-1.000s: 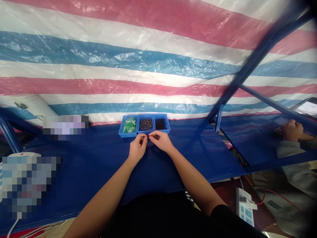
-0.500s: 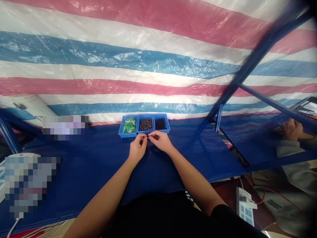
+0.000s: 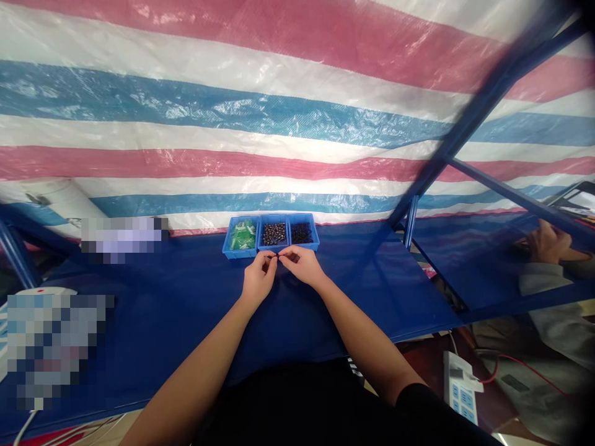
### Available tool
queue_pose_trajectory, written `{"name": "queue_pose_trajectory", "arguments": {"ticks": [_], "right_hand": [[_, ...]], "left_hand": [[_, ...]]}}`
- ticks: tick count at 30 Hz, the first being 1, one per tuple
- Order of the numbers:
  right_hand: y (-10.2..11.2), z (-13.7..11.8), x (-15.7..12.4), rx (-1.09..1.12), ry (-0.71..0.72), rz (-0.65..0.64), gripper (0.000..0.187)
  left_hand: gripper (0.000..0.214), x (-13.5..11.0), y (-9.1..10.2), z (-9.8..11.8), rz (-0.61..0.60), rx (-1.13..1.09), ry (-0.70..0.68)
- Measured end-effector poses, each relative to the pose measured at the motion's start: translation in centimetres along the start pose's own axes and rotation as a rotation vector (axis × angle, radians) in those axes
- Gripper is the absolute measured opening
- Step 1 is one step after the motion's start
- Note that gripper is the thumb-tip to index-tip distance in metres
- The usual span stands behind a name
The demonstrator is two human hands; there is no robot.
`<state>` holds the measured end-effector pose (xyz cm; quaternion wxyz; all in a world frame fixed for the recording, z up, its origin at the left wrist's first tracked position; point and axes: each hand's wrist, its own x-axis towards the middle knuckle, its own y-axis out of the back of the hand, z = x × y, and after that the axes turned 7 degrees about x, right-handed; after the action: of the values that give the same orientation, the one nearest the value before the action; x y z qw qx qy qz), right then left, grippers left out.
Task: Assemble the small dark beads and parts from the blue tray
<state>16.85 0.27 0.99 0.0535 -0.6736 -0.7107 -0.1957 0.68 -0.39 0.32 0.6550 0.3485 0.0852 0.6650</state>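
My left hand [image 3: 258,273] and my right hand [image 3: 302,264] meet fingertip to fingertip over the blue table, each closed in a pinch. Something small and dark seems to sit between the fingertips, too tiny to make out. Just beyond my hands stand three blue bins side by side. In the left bin [image 3: 239,253] lie green pieces with clear plastic. The middle bin holds many small metallic parts [image 3: 274,233], and the right one holds small black parts [image 3: 302,233].
Striped plastic sheeting [image 3: 279,161] hangs behind the table [image 3: 186,322]. A blue metal frame [image 3: 437,164] rises at right, where a co-worker's hands [image 3: 549,243] show. White power strips lie at the left edge and lower right [image 3: 460,390]. Blurred-out items sit at left.
My hands stay almost still, fingertips together at the same spot. The co-worker's hands at right have shifted slightly.
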Motion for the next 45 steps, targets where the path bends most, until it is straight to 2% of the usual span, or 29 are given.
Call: {"name": "queue_pose_trajectory", "arguments": {"ticks": [45], "right_hand": [[-0.03,-0.08,-0.08,-0.015,0.017,0.01,0.021]], "left_hand": [[0.027,-0.11,-0.02,-0.04,-0.023,0.005,0.02]]}}
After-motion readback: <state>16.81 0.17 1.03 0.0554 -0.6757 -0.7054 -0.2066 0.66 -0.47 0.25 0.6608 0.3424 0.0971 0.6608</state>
